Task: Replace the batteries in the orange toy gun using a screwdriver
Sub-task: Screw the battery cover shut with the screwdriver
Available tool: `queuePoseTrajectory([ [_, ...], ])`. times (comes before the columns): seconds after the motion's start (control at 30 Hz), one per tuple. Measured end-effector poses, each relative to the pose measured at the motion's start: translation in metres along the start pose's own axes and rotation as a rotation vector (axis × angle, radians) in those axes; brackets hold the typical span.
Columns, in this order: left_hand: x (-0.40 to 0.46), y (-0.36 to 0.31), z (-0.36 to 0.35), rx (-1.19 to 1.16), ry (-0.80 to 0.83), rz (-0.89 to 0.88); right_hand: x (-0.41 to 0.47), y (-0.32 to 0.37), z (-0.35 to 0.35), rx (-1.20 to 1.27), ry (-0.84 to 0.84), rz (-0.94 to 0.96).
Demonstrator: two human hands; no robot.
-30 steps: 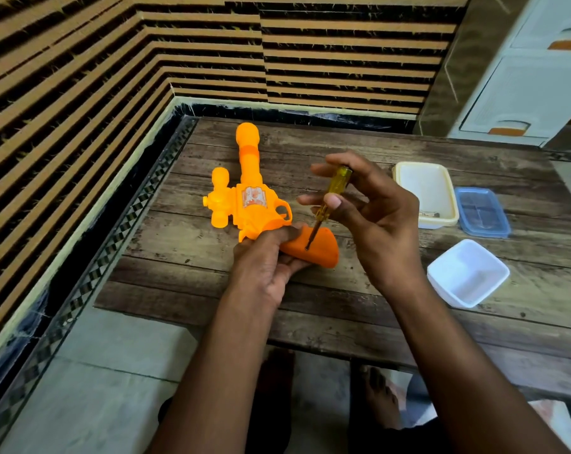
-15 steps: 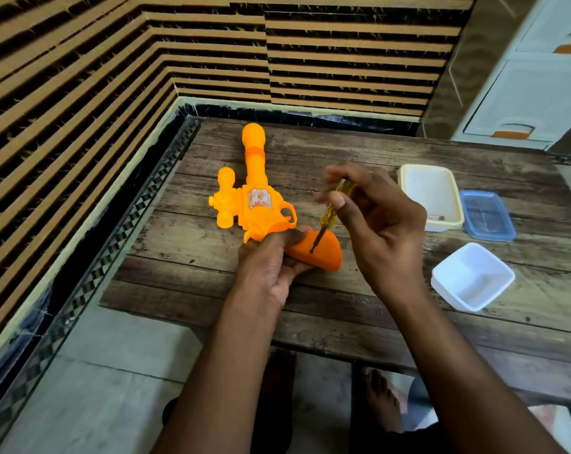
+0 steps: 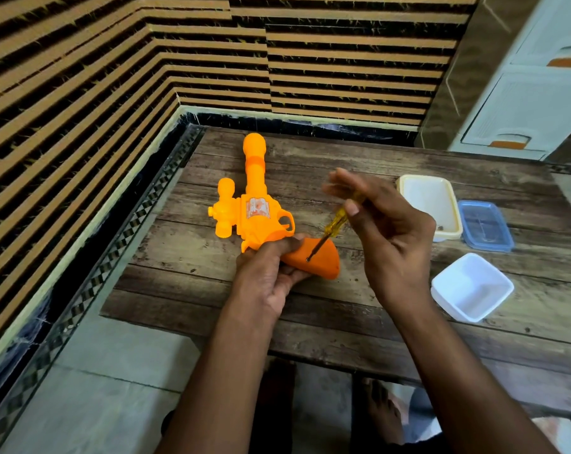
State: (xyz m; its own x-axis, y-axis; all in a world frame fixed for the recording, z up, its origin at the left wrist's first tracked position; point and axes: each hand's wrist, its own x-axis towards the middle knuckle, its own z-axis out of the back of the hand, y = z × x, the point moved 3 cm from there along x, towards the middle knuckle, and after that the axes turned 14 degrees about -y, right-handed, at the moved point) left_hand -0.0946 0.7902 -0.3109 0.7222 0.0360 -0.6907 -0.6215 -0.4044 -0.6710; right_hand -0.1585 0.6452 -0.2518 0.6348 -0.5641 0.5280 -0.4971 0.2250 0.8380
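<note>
The orange toy gun (image 3: 256, 211) lies flat on the wooden table (image 3: 343, 309), barrel pointing away from me. My left hand (image 3: 271, 273) presses down on its grip, fingers wrapped over the darker orange handle (image 3: 322, 262). A screwdriver (image 3: 335, 222) with a clear yellow handle stands tilted, its tip set in a screw hole in the handle. My right hand (image 3: 389, 231) holds the top of the screwdriver between thumb and fingers; the fingers are blurred with motion.
A cream rectangular container (image 3: 430, 204) holding a few small items and a blue lid (image 3: 485, 226) sit at the right. A white square tub (image 3: 471, 286) stands nearer me. Striped walls close the left and back; a white drawer cabinet (image 3: 533, 103) stands at far right.
My right fingers have shifted around the screwdriver handle, turning it, while the tip stays in the gun's handle. My left hand and the gun have kept their place.
</note>
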Motion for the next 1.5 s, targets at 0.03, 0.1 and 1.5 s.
queuePoseTrajectory([
  [0.03,0.0,0.0,0.0,0.006,0.001,-0.003,0.0,0.0,0.0,0.017,0.001,-0.021],
  [0.1,0.002,0.002,0.0,0.015,-0.003,-0.013,0.001,-0.001,-0.001,0.037,-0.011,-0.046],
  [1.5,-0.008,0.001,-0.005,0.023,0.075,-0.09,0.003,0.004,-0.005,-0.175,0.033,0.119],
])
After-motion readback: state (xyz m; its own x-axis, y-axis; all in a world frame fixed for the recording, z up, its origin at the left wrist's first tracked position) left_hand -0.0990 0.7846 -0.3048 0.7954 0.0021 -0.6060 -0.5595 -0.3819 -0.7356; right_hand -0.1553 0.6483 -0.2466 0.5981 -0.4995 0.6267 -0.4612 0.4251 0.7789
